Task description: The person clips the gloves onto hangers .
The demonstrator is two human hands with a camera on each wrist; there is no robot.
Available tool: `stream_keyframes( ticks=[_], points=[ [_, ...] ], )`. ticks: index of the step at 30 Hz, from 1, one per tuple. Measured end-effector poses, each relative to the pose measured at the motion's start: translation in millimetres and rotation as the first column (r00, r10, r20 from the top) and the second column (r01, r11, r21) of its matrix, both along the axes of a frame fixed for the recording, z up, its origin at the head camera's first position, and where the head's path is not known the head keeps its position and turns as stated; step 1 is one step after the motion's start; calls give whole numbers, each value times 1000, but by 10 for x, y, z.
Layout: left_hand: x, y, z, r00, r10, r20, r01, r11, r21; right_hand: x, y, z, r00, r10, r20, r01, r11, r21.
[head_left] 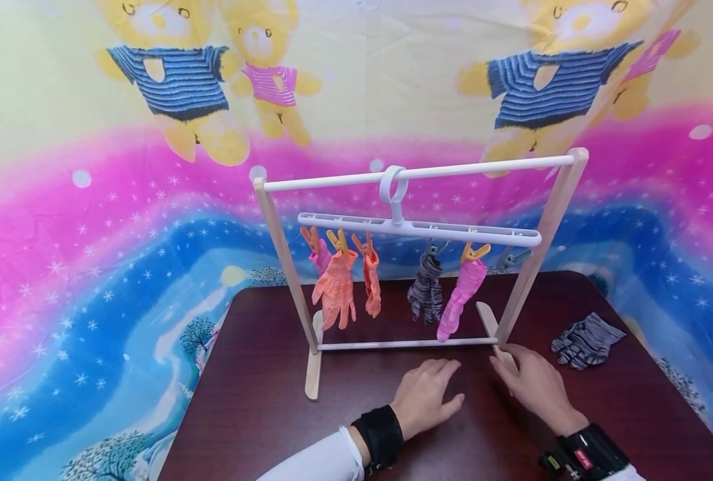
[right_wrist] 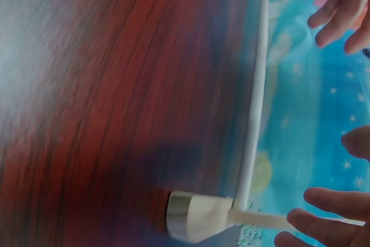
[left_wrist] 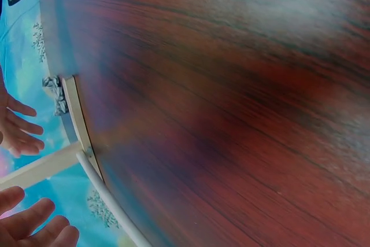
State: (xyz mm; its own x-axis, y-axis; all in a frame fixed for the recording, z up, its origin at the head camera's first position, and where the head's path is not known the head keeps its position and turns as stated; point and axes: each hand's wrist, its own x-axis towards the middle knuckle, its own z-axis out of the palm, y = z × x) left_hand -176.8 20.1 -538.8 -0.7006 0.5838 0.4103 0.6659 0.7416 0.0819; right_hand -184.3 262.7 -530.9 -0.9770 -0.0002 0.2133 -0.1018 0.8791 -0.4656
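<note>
My left hand [head_left: 428,394] is held over the table in front of the rack, fingers loosely extended and nothing in them. My right hand [head_left: 533,384] hovers by the rack's right wooden foot [head_left: 505,361], also holding nothing; whether it touches the foot I cannot tell. From a white clip hanger [head_left: 476,234] hang an orange glove [head_left: 335,290], a narrower orange piece [head_left: 371,284], a pink piece [head_left: 321,259] partly hidden, a grey-black striped glove [head_left: 426,287] and a long pink piece [head_left: 461,300]. Another striped glove [head_left: 587,341] lies on the table, right of my right hand.
The rack has wooden posts [head_left: 287,267], a white top bar [head_left: 482,167] carrying the hanger's hook [head_left: 394,187], and a low white bar [head_left: 380,345]. A grey clip [head_left: 512,257] hangs at the right end. Behind the dark table [head_left: 260,427] is a bear-print cloth [head_left: 362,80].
</note>
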Motion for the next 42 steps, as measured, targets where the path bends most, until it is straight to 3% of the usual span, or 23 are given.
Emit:
stream_keyframes(
  ticks=[9,21,30,38,42],
  points=[
    [32,107,83,999,-12,40,12,1000,-8,-91,225,-92,996,-44,75,44,999,-1],
    [24,197,146,997,-43,67,44,999,-16,-256,600,-174,994,-107,27,106,994,38],
    [110,274,95,997,-69,22,70,994,-81,-329,897,-359,986,-167,12,165,983,82],
    [132,330,93,996,-80,23,82,991,-102,-360,1059,-467,971,-229,68,220,969,117],
    [152,360,99,997,-79,18,81,990,-116,-380,1131,-469,959,-250,136,233,964,128]
  ],
)
